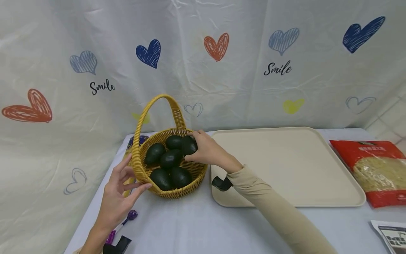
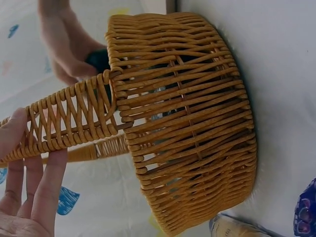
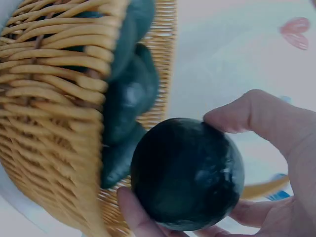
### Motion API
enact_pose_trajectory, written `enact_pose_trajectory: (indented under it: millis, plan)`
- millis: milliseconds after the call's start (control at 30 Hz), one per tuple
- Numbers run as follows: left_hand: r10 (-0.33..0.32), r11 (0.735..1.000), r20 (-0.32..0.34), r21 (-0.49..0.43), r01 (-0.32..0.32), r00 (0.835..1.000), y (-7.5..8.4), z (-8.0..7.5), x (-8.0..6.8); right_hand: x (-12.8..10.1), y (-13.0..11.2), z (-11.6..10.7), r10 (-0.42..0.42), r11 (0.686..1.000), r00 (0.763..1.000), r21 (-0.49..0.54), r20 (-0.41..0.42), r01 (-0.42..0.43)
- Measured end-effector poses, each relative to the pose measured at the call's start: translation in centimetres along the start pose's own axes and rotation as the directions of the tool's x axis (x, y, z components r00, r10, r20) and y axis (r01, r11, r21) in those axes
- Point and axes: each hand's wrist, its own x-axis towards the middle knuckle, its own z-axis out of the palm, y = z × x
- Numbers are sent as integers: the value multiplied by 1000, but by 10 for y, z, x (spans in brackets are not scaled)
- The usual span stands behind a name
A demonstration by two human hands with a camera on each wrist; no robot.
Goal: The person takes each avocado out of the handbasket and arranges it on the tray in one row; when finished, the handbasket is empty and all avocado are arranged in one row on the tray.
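Note:
A yellow wicker basket (image 1: 193,173) with a tall handle (image 1: 158,100) stands on the table and holds several dark green avocados (image 1: 170,158). My right hand (image 1: 203,147) grips one avocado (image 1: 189,144) at the basket's right rim; the right wrist view shows that avocado (image 3: 187,173) held between thumb and fingers. My left hand (image 1: 122,187) is open, fingers straight, its fingertips touching the basket's left wall. In the left wrist view its fingers (image 2: 29,187) lie by the handle (image 2: 74,118) of the basket (image 2: 192,123).
A large beige tray (image 1: 285,162) lies right of the basket. A red food bag (image 1: 374,169) sits at the far right, with a printed paper (image 1: 391,234) near the front. A purple object (image 1: 127,218) and a black item (image 1: 118,244) lie near my left wrist. A heart-patterned cloth hangs behind.

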Motion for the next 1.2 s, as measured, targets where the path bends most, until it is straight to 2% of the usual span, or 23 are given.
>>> enact_pose_trajectory:
  millis: [200,367,500,667,833,1200]
  plan:
    - [57,998,18,-14,-56,998,-5,-1,-2,-27,1,-32,-60,995,994,74,-86,67]
    - [143,988,42,-64,-140,989,-10,-2,1,-54,15,-60,-63,992,985,101,-160,79]
    - [185,979,49,-95,-180,982,-13,-1,3,-71,33,-80,-32,992,981,113,-193,55]
    - [214,974,41,-81,-211,976,-15,-1,2,-89,54,-95,70,989,977,142,-202,-42]
    - [222,974,18,-42,-221,975,-17,0,-1,-92,75,-86,129,975,979,198,-159,-97]
    - [218,976,17,-21,-218,976,-13,1,0,-72,115,-35,202,950,977,255,-63,-180]
